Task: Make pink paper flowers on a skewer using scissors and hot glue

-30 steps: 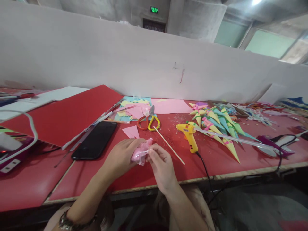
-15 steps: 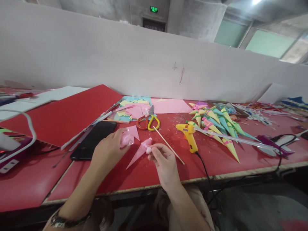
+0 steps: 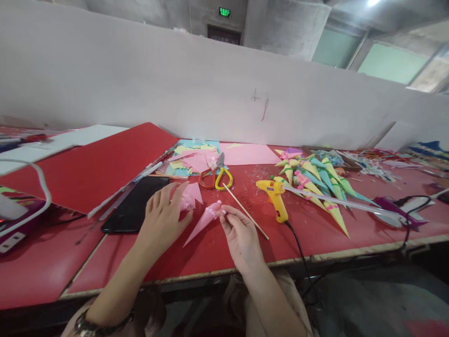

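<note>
My left hand is open, fingers spread and curved over a small clear bag of pink bits lying beside a pink paper piece. To the right, a pink paper cone lies on the red tabletop, its point toward me. Small pink balls ring its wide end and another sits on top. My right hand has thumb and fingertips pinched together right at the cone's wide end. What is between those fingertips, if anything, is too small to make out.
A yellow glue gun with a clear stick lies right of a thin wooden stick. Red-and-yellow-handled scissors lie behind. Finished-looking coloured cones are piled at right. A black phone and red board are left.
My left hand has let go of the clear bag and spread its fingers. My right fingertips have shifted slightly up and right; the pale ball seen in them no longer shows there.
</note>
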`<state>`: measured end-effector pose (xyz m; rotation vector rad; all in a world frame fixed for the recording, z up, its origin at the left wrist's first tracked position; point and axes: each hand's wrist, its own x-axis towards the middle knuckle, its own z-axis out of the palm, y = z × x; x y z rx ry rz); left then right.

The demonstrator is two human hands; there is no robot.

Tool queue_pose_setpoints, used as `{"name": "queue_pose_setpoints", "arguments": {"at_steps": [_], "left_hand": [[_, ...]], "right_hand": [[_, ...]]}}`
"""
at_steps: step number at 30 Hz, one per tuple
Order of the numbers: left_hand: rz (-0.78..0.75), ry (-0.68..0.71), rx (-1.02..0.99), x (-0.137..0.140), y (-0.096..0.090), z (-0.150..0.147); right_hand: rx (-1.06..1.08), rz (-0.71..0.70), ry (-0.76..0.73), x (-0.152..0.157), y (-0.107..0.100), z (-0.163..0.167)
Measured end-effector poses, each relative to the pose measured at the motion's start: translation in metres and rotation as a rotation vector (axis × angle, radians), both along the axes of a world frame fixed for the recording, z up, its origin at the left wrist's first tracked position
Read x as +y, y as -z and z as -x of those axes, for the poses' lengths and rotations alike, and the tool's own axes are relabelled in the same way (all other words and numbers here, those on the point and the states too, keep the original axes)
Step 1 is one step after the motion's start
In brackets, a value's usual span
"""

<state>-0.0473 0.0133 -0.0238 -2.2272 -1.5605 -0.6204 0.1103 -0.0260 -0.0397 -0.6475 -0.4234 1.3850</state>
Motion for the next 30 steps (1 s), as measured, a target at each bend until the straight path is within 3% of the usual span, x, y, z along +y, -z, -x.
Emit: {"name": "queue_pose_setpoints", "arguments": {"at_steps": [7,12,15,22,30], "left_hand": [[0.116,0.321,-0.040,-0.007,-0.004,-0.019],[0.243,0.326,0.045,-0.012,0.006,-0.030],[0.335,0.323,-0.020,-0.010,0.008,-0.030],[0.519,0.297,-0.640,-0.009,-0.005,-0.027],[0.921,0.138,-1.517,-0.018,-0.013,-0.034]], "right_hand": [[-0.026,-0.017,0.001,-0.001,-0.003,0.000],[-0.054,-0.007,-0.003,-0.003,-0.005,-0.002],[-0.062,-0.019,0.018,-0.004,-0.006,-0.003],[-0.114,-0.026,0.042,-0.004,-0.006,-0.004],[-0.196,-0.030,0.047,-0.004,-0.003,-0.003]]}}
